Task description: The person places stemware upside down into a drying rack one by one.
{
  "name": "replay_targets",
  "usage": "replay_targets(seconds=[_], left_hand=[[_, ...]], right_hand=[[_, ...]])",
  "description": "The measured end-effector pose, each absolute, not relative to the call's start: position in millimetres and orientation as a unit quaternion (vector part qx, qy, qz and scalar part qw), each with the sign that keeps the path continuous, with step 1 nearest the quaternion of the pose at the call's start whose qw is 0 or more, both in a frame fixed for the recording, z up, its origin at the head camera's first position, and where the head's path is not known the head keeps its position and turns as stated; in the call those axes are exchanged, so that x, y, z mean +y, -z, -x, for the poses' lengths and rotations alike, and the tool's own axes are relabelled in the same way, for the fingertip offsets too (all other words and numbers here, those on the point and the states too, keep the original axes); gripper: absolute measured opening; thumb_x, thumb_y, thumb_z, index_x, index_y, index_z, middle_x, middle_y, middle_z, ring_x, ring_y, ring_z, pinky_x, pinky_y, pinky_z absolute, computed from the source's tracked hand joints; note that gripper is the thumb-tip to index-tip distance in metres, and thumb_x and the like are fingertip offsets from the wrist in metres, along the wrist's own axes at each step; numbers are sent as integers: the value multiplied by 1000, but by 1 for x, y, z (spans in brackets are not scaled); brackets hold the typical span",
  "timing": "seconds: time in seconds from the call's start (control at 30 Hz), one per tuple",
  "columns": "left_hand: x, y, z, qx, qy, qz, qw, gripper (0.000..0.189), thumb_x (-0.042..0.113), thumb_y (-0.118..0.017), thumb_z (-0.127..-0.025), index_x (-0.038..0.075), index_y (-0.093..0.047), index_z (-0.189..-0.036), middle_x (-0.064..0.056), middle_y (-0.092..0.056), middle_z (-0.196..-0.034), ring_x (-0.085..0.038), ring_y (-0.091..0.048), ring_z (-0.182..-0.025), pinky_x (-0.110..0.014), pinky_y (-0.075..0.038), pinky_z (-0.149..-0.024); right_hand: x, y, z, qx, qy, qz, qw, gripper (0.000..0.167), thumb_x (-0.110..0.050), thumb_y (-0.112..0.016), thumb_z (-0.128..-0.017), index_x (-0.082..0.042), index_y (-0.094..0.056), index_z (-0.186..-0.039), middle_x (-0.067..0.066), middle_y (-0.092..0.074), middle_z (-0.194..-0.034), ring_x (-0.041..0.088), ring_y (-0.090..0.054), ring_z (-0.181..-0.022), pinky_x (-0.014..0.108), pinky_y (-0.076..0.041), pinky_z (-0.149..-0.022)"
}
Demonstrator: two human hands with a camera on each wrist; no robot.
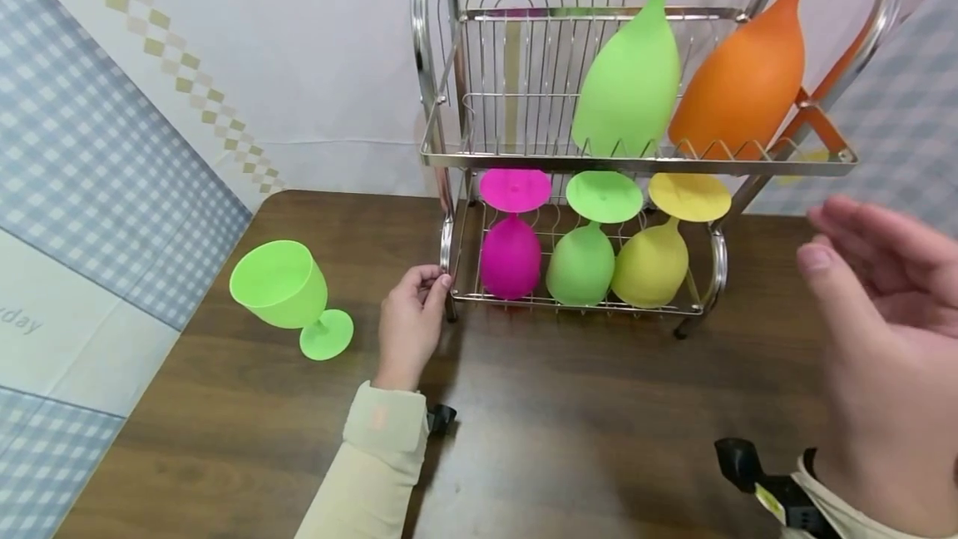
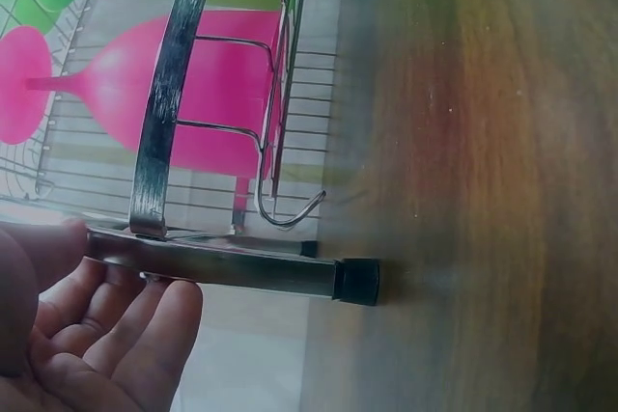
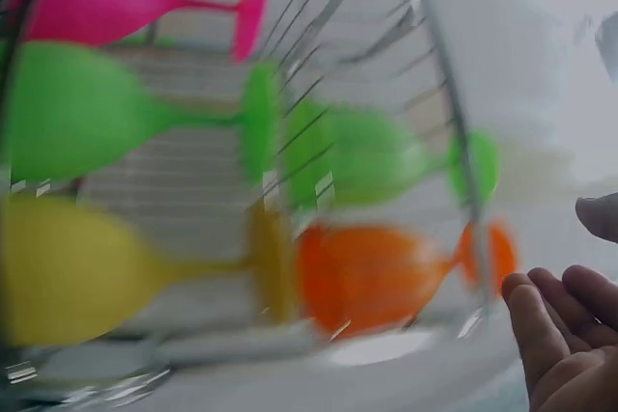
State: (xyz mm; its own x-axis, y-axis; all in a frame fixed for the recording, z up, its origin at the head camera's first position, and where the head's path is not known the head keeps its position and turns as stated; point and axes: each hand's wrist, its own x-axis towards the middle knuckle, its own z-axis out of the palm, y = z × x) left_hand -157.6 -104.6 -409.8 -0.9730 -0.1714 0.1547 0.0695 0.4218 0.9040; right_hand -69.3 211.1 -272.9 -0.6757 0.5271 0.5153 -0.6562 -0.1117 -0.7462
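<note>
At the lower left of a metal dish rack (image 1: 636, 163), my left hand (image 1: 410, 318) pinches the side post between thumb and fingers. In the left wrist view, the thumb and curled fingers (image 2: 154, 335) sit around that post above its black foot. My right hand (image 1: 891, 331) is raised to the right of the rack, fingers extended and holding nothing. The upper tier carries an upside-down green goblet (image 1: 632, 77) and an orange goblet (image 1: 744, 77). Below stand pink (image 1: 511, 260), green (image 1: 582, 266) and yellow (image 1: 653, 264) goblets, also inverted.
Left of the rack, another green goblet (image 1: 279, 285) stands upright on the brown wooden table (image 1: 569, 406). Behind the rack hangs a white cloth (image 1: 337, 65), with blue checked fabric (image 1: 97, 131) at the left.
</note>
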Motion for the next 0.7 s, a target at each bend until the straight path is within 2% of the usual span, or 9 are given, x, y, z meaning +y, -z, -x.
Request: replay_targets(seconds=[0.07,0.13,0.23,0.33,0.53,0.7], left_hand=[[-105,409,157,-837,534,-28,115,20,19,-65,-99,2,-69,-110,-11,-74,-105,-24,-72,-100,-37,-58,-89],[-105,409,157,-838,533,-24,117,20,18,-65,-99,2,-69,-111,-12,-74,-105,-25,-72,-101,-38,-58,-89],[-106,410,157,-838,532,-28,117,20,18,-65,-99,1,-69,-111,-12,-74,-106,-24,-72,-102,-37,-58,-90],[-109,411,156,-838,532,-32,121,20,18,-65,-99,2,-69,-111,-12,-74,-107,-24,-72,-102,-36,-58,-91],[-107,410,158,-843,522,-15,128,21,19,-65,-99,2,-69,-112,-11,-75,-105,-24,-73,-99,-38,-59,-86],[-106,410,156,-852,506,-11,136,21,19,-66,-99,3,-70,-112,-10,-75,-105,-23,-73,-97,-38,-60,-84]], right_hand=[[219,290,71,-550,-725,-22,414,38,23,-72,-77,24,-60,-113,25,-71,-108,28,-70,-101,24,-56,-87],[226,305,76,-615,-672,37,410,35,17,-76,-77,18,-67,-111,17,-74,-105,20,-72,-96,19,-57,-82],[235,325,88,-727,-567,122,368,34,3,-80,-81,2,-74,-114,6,-75,-108,8,-71,-95,13,-54,-83],[241,345,100,-788,-495,167,324,36,-10,-82,-83,-9,-74,-119,-3,-73,-110,0,-68,-97,9,-52,-83],[252,376,111,-807,-483,198,274,37,-16,-81,-85,-7,-73,-120,-13,-68,-100,-3,-65,-90,5,-50,-75],[253,391,117,-826,-460,194,262,37,-16,-80,-87,-9,-71,-122,-20,-65,-92,-6,-63,-83,4,-48,-72]])
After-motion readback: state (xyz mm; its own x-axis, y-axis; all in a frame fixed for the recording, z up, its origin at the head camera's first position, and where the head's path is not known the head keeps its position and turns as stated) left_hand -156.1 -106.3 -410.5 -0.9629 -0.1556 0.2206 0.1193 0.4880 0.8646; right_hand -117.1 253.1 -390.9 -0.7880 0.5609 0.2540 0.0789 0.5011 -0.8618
